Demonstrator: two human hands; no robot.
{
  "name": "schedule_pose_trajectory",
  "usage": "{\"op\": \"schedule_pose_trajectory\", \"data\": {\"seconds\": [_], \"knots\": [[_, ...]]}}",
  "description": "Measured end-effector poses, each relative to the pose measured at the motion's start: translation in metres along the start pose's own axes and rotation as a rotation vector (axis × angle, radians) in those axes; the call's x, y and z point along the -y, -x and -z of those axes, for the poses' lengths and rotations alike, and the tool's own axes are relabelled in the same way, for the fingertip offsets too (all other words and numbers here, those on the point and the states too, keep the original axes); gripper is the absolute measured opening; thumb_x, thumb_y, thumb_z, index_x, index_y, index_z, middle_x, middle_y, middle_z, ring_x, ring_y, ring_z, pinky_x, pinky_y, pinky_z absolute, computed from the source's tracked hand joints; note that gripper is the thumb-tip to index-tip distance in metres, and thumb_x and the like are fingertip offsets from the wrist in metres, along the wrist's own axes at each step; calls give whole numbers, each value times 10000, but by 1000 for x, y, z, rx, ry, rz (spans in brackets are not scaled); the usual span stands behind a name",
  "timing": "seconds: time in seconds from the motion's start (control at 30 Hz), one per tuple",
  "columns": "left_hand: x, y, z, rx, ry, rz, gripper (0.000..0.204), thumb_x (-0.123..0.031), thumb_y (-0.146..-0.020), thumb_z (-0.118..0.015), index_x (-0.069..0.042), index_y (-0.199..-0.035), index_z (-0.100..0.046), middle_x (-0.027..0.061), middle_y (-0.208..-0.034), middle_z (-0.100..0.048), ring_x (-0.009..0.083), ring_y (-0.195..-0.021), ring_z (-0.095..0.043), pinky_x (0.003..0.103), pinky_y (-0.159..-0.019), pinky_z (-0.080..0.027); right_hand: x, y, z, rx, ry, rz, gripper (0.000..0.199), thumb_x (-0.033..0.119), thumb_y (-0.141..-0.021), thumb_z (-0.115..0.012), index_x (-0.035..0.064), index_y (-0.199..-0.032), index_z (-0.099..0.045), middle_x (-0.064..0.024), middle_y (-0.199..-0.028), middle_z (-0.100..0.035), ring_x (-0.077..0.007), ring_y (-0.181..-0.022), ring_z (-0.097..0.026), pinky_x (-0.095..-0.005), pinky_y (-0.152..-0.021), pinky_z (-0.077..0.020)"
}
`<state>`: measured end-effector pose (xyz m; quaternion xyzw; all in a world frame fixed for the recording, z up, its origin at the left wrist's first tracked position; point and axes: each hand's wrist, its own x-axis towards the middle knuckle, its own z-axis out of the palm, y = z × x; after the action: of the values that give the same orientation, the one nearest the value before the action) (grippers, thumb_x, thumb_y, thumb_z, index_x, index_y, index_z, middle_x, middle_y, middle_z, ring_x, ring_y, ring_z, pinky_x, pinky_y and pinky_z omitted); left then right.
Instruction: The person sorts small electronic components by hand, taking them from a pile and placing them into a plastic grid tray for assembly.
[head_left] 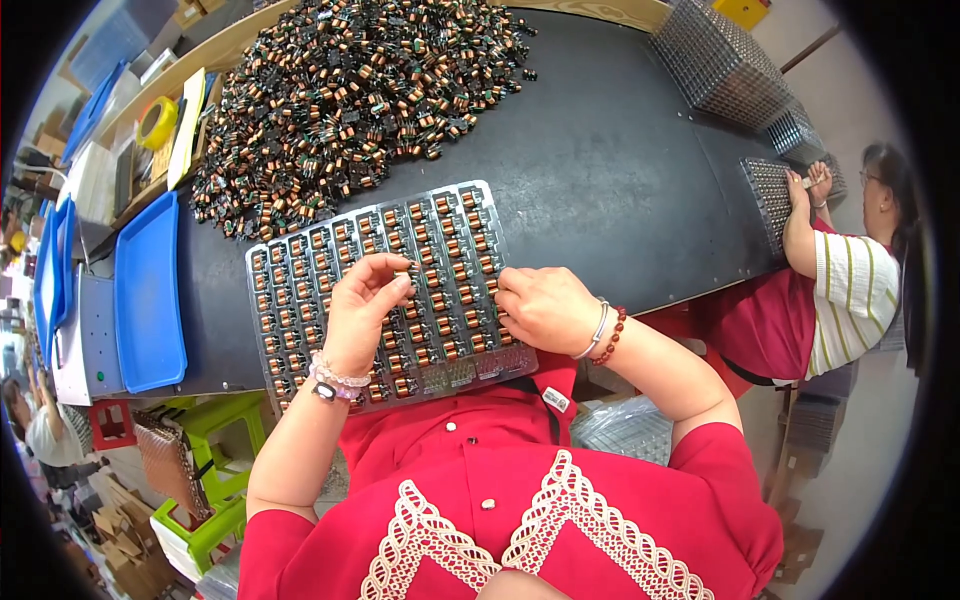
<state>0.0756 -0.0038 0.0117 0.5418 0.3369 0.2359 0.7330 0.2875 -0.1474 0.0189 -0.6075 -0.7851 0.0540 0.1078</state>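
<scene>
A clear plastic tray (462, 376) lies at the table's front edge, tilted slightly. Rows of small copper-wound coils (462, 270) with black bases fill most of its pockets; several pockets along the near right edge hold none. Over the tray's middle, my left hand (358, 305) has thumb and forefinger pinched on a small coil, mostly hidden by the fingertips. My right hand (552, 310) rests at the tray's right edge, fingers curled inward over the last column; what they grip is hidden. Behind the tray rises a large heap of loose coils (350, 100).
A blue tray (150, 295) stands at the left, near a roll of yellow tape (157, 123). Stacked clear trays (722, 62) sit at the far right. A co-worker (850, 265) handles another filled tray (768, 200) there. A green stool (225, 430) is below left.
</scene>
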Motion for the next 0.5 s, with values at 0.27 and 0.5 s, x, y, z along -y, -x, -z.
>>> {"op": "schedule_pose_trajectory", "data": {"seconds": [0.27,0.5], "knots": [[3,-2,7,1,57,-22,191,-65,-897,-640,-43,-1085,-614,13,-1017,-636,97,-879,-621,245,-785,-514,-2,19,6,-201,-76,-33,127,165,-797,-693,85,-891,-663,-43,-819,-564,-207,-698,-627,-329,-600,-519],[7,-9,11,29,103,19,199,-28,-899,-611,-25,-1096,-584,64,-1084,-642,131,-913,-623,277,-844,-519,-33,-11,5,-406,-175,-206,183,119,-828,-663,98,-1010,-668,-70,-952,-632,-262,-816,-647,-343,-689,-538]]}}
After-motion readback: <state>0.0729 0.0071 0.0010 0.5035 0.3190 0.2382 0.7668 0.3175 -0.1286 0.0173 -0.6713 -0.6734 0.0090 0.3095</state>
